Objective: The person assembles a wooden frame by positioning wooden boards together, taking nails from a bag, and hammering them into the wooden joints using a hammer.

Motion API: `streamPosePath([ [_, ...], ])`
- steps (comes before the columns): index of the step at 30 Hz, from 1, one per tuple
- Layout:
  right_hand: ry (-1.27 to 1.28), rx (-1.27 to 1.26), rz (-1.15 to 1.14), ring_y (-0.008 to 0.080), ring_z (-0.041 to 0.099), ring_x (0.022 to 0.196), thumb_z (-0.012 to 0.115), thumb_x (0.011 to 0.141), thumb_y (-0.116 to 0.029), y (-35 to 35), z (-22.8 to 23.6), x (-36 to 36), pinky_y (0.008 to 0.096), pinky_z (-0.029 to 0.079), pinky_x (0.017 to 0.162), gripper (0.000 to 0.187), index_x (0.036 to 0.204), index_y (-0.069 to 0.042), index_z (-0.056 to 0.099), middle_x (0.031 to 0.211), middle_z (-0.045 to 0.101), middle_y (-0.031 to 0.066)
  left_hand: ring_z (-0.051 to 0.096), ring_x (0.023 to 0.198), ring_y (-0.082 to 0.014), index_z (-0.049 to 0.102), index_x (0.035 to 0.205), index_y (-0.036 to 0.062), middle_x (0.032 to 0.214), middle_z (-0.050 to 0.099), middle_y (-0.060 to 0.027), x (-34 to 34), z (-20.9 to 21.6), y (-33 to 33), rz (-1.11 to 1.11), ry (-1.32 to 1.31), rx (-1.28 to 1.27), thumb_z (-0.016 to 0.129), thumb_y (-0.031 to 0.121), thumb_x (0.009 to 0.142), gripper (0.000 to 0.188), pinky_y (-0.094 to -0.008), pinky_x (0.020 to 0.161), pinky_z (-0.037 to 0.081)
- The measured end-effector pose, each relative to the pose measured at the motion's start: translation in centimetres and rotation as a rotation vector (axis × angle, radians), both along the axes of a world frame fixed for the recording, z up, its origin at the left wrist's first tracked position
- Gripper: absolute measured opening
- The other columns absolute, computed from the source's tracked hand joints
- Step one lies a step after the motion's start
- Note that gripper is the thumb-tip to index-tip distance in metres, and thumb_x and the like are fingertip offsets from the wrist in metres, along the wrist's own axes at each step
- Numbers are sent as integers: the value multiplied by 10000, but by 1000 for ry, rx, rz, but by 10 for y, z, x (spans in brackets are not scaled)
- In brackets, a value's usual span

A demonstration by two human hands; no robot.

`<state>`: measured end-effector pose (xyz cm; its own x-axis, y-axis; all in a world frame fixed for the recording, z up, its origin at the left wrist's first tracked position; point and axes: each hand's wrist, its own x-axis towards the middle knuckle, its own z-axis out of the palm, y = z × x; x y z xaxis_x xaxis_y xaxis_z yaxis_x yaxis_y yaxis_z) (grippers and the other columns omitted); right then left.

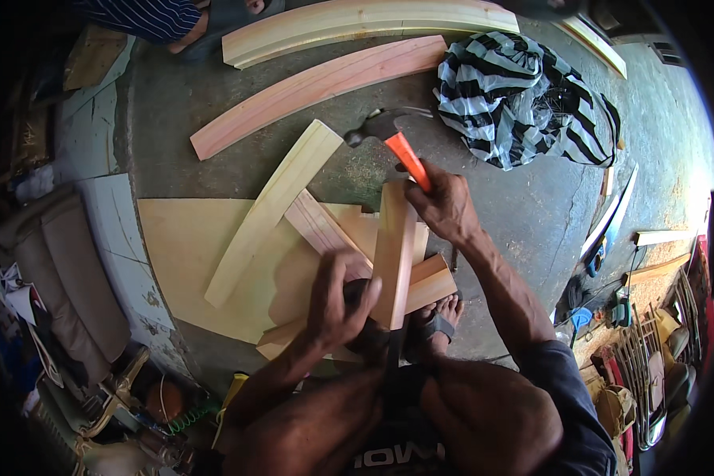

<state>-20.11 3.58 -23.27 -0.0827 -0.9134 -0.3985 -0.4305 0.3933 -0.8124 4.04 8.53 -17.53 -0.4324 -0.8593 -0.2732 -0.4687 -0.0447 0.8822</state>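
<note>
Head view shows the right hand [443, 202] clenched around the lower handle of an orange-handled claw hammer with a dark metal head [401, 151]. Just left of that grip and running back toward the body is a thick, squared length of pale-brown timber [394, 254], its far end close under the knuckles; whether the hand touches it, I cannot tell. Nearer the body and left of the timber, the left hand [333, 305] is half curled, thumb apart from the fingers, with no held object that I can make out.

I judge the step to be positioning the timber for hammering. A blow would call for steadying it with the left hand and lifting the hammer clear; no nail is visible at its end.

Edges crowd the grip's left: the hammer's striking face is right by the corner of a long, flat, pale-yellow plank [274, 210], and beyond that plank's near end spreads a thin tan plywood sheet [178, 246]. Behind the grip, a short reddish-brown wooden block [432, 284] lies by the bare toes of the right foot [450, 311], so a downward swing there needs care. Ahead and to the right sits a black-and-white striped plastic bag [484, 103]. Most room for moving lies directly right of the grip, over the smooth grey concrete floor [523, 226].
</note>
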Motion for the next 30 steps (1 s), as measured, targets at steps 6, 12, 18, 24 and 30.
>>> streamPosePath([
  [6, -530, 221, -299, 98, 559, 643, 603, 945, -203, 20, -24, 0, 294, 454, 578, 321, 1224, -51, 645, 767, 625, -12, 510, 1212, -420, 459, 1322, -26, 1257, 497, -244, -59, -37, -56, -164, -123, -265, 761, 161, 837, 602, -486, 1025, 443],
  [12, -551, 112, -520, 47, 412, 460, 557, 952, -134, 18, -1, -28, 245, 331, 424, 266, 1196, -58, 631, 646, 472, -70, 479, 1240, -438, 308, 1441, -67, 1371, 407, -303, -94, -58, -24, -208, -283, -147, 849, 192, 697, 956, -498, 1049, 438],
  [18, -450, 146, -523, 33, 391, 451, 586, 965, -161, 40, 3, -39, 234, 315, 423, 250, 1188, -58, 627, 611, 440, -79, 518, 1240, -359, 339, 1461, -43, 1369, 482, -248, -82, -75, -23, 100, 94, 296, 734, 158, 788, 805, -440, 1044, 443],
  [24, -351, 229, -392, 111, 568, 747, 705, 932, -235, 58, -12, -2, 293, 480, 675, 345, 1190, -13, 648, 824, 616, 23, 599, 1067, -301, 512, 1375, 6, 1208, 558, -162, -42, -106, -31, 109, 36, -15, 654, 103, 871, 533, -402, 978, 482],
  [30, -313, 256, -349, 139, 555, 745, 819, 851, -338, 52, -11, 19, 320, 478, 696, 427, 1049, -16, 620, 796, 590, 35, 633, 941, -255, 528, 1400, 91, 1177, 575, -137, -62, -71, -61, 7, 36, -82, 641, -20, 846, 577, -345, 784, 550],
])
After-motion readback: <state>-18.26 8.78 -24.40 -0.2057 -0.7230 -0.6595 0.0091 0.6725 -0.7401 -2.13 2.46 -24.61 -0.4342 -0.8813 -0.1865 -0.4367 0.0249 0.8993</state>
